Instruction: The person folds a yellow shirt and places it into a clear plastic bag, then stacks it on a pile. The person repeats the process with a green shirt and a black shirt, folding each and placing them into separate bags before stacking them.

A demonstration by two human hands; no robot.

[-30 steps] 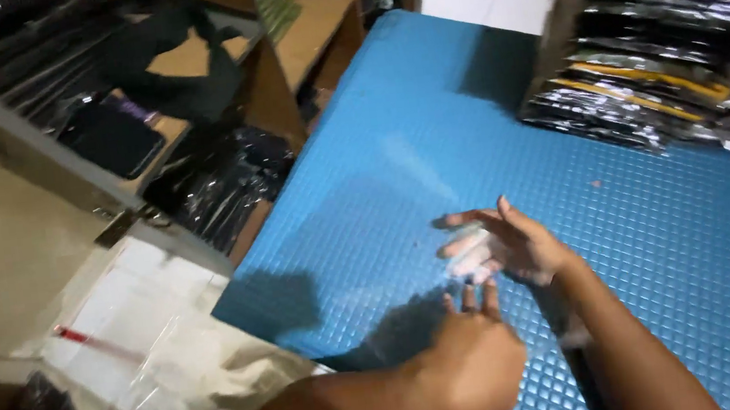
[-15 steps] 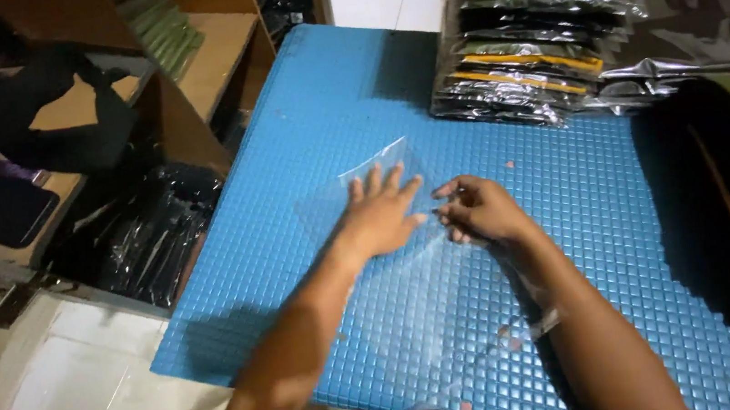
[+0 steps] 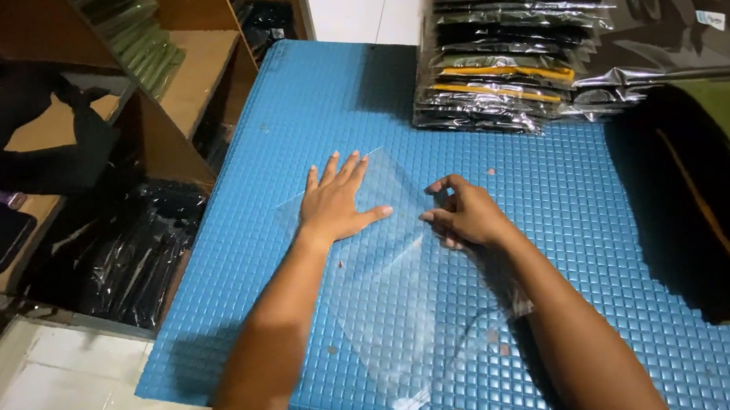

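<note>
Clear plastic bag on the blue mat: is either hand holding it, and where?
The right hand pinches the clear plastic bag at its right edge with the fingers. The left hand lies flat on its upper part, pressing rather than gripping.

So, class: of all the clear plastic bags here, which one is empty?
The flat clear bag on the blue mat, under the left hand. The stacked bags hold folded garments.

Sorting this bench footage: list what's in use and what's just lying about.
In use: left hand flat on clear plastic bag; right hand pinching its edge; blue mat.
Lying about: stack of bagged garments; dark folded cloth; wooden shelves.
</note>
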